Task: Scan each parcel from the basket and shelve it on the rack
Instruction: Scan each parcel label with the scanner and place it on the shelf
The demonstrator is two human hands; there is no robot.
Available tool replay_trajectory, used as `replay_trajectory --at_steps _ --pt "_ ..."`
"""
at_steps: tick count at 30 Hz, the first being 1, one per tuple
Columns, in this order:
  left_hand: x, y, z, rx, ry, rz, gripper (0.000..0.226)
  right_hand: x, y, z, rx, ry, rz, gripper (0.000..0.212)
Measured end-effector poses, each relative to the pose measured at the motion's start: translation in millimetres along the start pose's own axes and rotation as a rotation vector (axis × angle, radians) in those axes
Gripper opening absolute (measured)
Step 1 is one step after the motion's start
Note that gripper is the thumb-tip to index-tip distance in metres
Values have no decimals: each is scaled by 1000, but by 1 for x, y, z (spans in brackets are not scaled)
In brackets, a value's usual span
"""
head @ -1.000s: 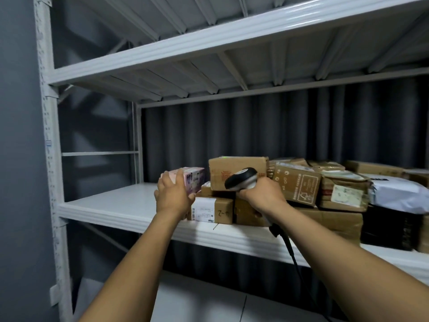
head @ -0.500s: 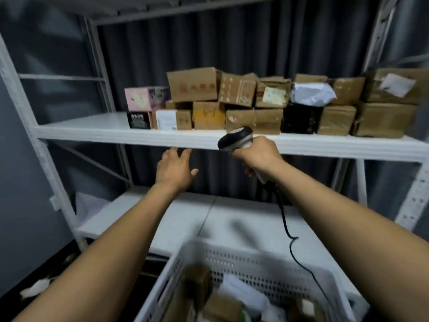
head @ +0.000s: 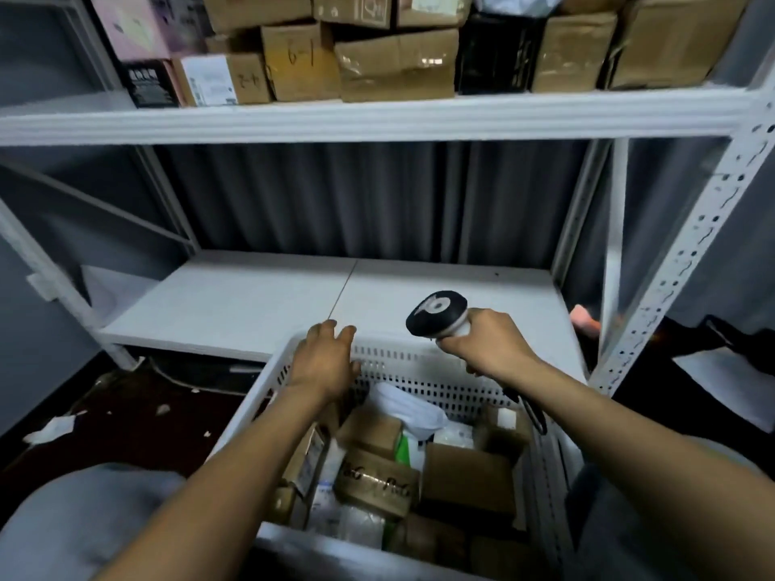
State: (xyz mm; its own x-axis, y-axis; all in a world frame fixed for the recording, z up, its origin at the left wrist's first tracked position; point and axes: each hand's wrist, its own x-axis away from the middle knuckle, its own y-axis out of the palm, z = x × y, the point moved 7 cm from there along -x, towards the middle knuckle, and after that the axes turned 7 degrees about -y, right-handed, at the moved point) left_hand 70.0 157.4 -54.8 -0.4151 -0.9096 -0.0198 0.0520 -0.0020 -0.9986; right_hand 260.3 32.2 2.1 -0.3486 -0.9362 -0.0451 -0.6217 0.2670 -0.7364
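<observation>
Parcels (head: pixel 377 480) lie heaped in the basket (head: pixel 419 373), none yet picked out. Left hand (head: pixel 325 362) hovers at the basket's far rim, fingers loose and slightly spread, holding nothing; whether it touches the rim I cannot tell. Right hand (head: pixel 482 350), over the basket's far right corner, is wrapped round the scanner (head: pixel 436 312). High above the basket, the rack (head: pixel 377 115) carries shelved boxes (head: pixel 396 65). The step looks like fetching a parcel. Next, the left hand should dip into the basket, close on one parcel and turn its label toward the scanner.
</observation>
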Motion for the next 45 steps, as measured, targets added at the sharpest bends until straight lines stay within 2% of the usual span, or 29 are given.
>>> replay_trajectory --at_steps 2,7,12,17,21,26,29,34,38,41,45 --pt "2 30 0 -10 -2 -58 60 -2 19 19 -3 15 -44 23" --pt "11 113 -6 -31 12 -216 54 -7 72 59 7 -14 -146 14" --pt "21 191 -24 -23 -6 -416 63 -8 125 93 60 -3 -318 28" --pt "23 254 -32 7 37 -552 83 -7 147 92 38 -78 -345 49" --pt "16 285 -38 18 64 -566 102 -11 176 110 78 -13 -459 28" --pt "19 315 -43 -91 136 -609 121 -13 190 113 89 -28 -509 26" --pt "20 316 -41 -88 180 -613 124 -13 191 116 61 6 -489 29" --pt "22 300 -36 -110 264 -524 96 -14 185 106 -20 34 -438 32" --pt "24 265 -45 9 185 -459 96 -18 167 93 -30 27 -369 31" --pt "30 225 -50 159 120 -317 97 -20 152 84 -93 47 -309 18" --pt "36 163 -48 381 9 -120 98 -20 134 74 -281 110 -200 20"
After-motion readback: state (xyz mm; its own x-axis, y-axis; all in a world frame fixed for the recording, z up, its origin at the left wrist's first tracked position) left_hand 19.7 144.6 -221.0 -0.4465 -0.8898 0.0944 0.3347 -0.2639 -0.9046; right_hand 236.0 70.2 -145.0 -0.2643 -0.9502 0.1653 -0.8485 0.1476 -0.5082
